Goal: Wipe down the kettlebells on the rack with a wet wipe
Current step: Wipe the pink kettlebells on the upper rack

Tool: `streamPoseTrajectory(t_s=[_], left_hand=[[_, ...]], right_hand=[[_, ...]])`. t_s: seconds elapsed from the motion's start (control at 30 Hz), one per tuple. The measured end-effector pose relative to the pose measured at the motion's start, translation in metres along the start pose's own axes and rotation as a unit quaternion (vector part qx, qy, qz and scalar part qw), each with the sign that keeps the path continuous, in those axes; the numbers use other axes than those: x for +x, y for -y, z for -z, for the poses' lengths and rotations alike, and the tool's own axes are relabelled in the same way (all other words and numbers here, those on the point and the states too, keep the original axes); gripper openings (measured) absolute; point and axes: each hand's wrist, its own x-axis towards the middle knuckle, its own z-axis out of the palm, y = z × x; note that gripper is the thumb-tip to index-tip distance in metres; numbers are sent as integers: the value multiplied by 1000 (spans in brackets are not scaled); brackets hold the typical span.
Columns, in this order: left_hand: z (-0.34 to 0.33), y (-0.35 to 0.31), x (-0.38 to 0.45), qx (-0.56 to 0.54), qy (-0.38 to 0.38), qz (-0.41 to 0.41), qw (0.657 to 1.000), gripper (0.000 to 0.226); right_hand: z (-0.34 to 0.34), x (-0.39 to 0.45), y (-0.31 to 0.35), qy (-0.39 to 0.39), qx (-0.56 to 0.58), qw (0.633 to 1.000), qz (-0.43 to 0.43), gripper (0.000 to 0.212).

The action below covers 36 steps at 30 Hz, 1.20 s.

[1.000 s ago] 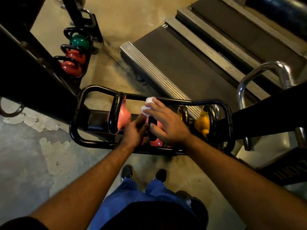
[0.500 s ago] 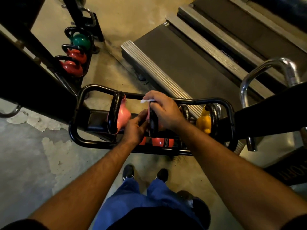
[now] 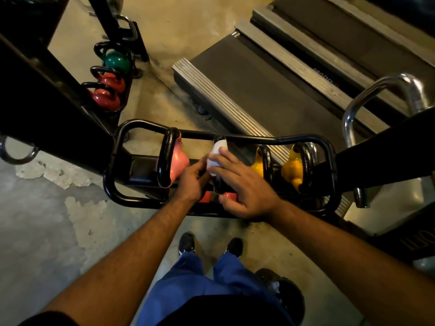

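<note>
- Our right hand (image 3: 244, 184) presses a white wet wipe (image 3: 216, 158) onto the middle kettlebell's black handle (image 3: 217, 184).
- Our left hand (image 3: 191, 180) grips that kettlebell's side.
- The black rack (image 3: 113, 184) holds a pink kettlebell (image 3: 180, 161) and two yellow kettlebells (image 3: 292, 169).

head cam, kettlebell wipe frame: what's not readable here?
- Body of the kettlebell being wiped: head view, covered by the left hand and right hand; only its black handle and red patches show.
- Wet wipe: partly under the right fingers; its full extent is hidden.
- Treadmill lettering: too small and angled to read.
- Lower-tier kettlebells: partly behind the dark rack post.
</note>
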Motion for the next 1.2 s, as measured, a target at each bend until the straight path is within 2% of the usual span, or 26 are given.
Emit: streamPoseTrajectory(t_s=[0.2,0.27,0.37,0.5,0.6,0.7,0.8,0.87,1.0,1.2], left_hand=[[-5,2,13,-15,-10,12,1000,37],[-2,7,12,-55,-19,36,998,35],[-2,7,7,-47,-20,36,998,37],[-8,-1,8,-61,-14,22,998,22],[-5,-4,8,-33,-37,29,998,28],[-2,-1,5,-11,-26,13,1000,39],[-4,5,11,16,-50,6,999,33],[-4,6,13,9,-15,-10,1000,35],[5,12,11,19,24,-32,999,49],[1,7,14,-9,16,-22,1000,37]], right_hand=[[9,9,-12,-40,-22,998,-42,68],[-6,-6,-5,-8,-55,998,8,70],[-12,-23,-5,29,-135,987,79,69],[5,-4,-15,-27,-150,987,48,67],[-11,-15,-12,1,-165,983,81,69],[-15,-24,-16,22,-217,966,137,68],[-4,-13,-17,-20,-219,971,94,65],[-13,-18,-10,-45,-209,974,68,64],[-38,-36,-6,-14,-265,958,110,61],[-36,-37,-7,-36,-323,939,113,57]])
